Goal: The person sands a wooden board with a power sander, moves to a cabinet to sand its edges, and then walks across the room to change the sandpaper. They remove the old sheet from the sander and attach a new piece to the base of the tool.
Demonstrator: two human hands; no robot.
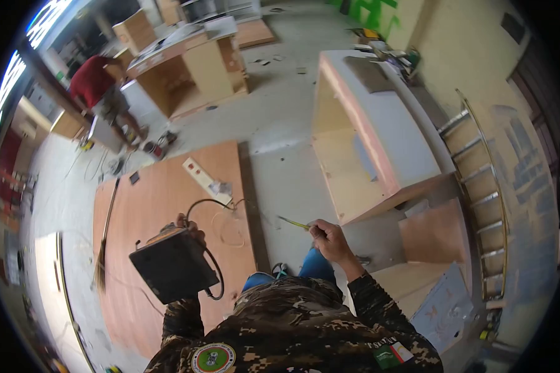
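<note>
A dark flat rectangular device [173, 264] with a black cable [216, 267] is held up by my left hand [193, 231], whose fingers show at its upper edge; the rest of that hand is hidden behind it. My right hand [333, 241] is closed around a thin yellow-green tool [294, 222], its dark tip pointing left. Under the device lies a large reddish-brown wooden panel [162, 186]. A pale strip with sockets [199, 176] rests on the panel, with a small clear plastic item [220, 188] at its lower end.
An open wooden cabinet [379, 137] lies on the right, near a ladder [481, 199] by the wall. A broom [106, 242] lies along the panel's left side. Another person [99, 87] bends over beside a cabinet [193, 68] at the upper left.
</note>
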